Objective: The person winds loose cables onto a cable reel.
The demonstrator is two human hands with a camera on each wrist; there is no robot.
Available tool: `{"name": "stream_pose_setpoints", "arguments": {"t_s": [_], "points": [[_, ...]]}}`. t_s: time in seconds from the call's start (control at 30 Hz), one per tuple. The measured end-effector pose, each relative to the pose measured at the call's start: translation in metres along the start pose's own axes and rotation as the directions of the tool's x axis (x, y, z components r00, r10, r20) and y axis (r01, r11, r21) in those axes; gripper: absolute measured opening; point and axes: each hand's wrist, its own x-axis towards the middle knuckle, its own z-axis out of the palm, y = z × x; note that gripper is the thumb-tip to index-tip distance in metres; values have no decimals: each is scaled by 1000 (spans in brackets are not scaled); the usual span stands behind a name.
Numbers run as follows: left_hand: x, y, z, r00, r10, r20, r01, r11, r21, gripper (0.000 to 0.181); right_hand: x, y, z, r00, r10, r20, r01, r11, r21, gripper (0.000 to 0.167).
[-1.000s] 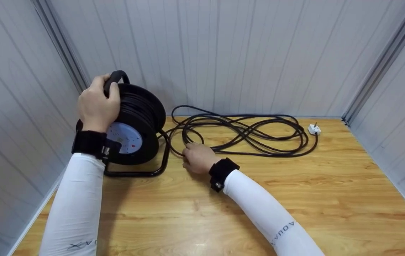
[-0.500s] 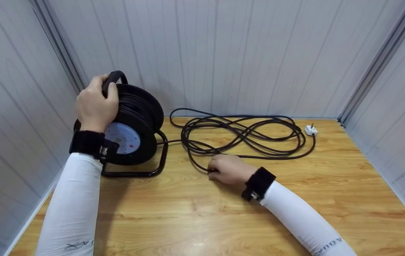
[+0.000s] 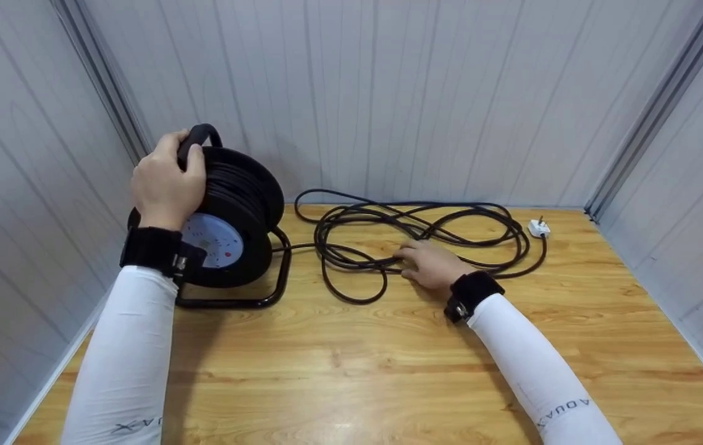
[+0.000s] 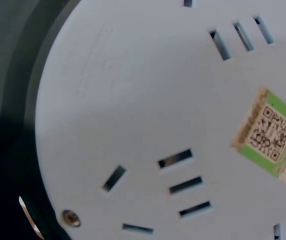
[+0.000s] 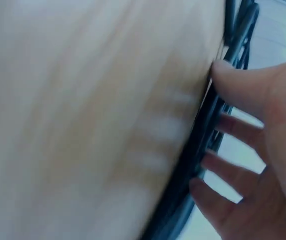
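Observation:
A black cable reel (image 3: 246,185) stands upright on its tubular frame at the left. My left hand (image 3: 169,182) grips its top handle (image 3: 194,145). The left wrist view is filled by the reel's pale socket disc (image 4: 132,100), which has slots and a QR sticker (image 4: 270,132); that hand is out of sight there. Loose black cable (image 3: 354,301) lies in long loops right of the reel. My right hand (image 3: 432,264) is over the front of these loops. In the right wrist view its fingers (image 5: 233,127) are spread, with the tips at a bundle of cable strands (image 5: 183,167).
A white plug (image 3: 538,228) lies at the cable's right end, prongs up. Panelled walls (image 3: 351,93) close in the back and both sides of the wooden table (image 3: 339,371). The cable loops lie close to the back wall.
My right hand has drawn a cable loop forward and to the right, let it go, and moved back onto the other loops. The left hand stays on the reel's handle.

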Motion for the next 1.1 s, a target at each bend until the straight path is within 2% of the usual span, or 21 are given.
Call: {"name": "stream_pose_setpoints", "arguments": {"t_s": [0.17,0.33,0.57,0.77,0.87,0.93,1.0,1.1], "points": [[1,-1,0,1000,-5,8,5,1000,0,50,-10,5,-8,994,-75,-75,65,991,-120,32],[0,-1,1,1000,-12,11,12,1000,4,51,-42,30,-7,982,-118,-149,99,987,-128,19],[0,0,0,1000,-10,9,9,1000,11,51,-98,64,-11,977,-99,-191,79,991,-107,14],[0,-1,0,1000,0,-3,0,1000,14,50,-133,82,-22,989,-11,-150,0,997,-74,19],[0,-2,-2,1000,-3,-6,3,1000,13,50,-135,79,-29,995,33,-98,-35,999,-20,23],[1,-2,-3,1000,-6,-6,6,1000,16,51,-126,70,-32,996,57,-68,-55,998,20,27],[1,-4,-5,1000,-9,-9,9,1000,18,50,-109,53,-34,996,49,-70,-46,998,47,28],[2,-3,-3,1000,-8,-15,8,1000,18,50,-74,22,-35,992,18,-122,-8,997,78,25]]}}
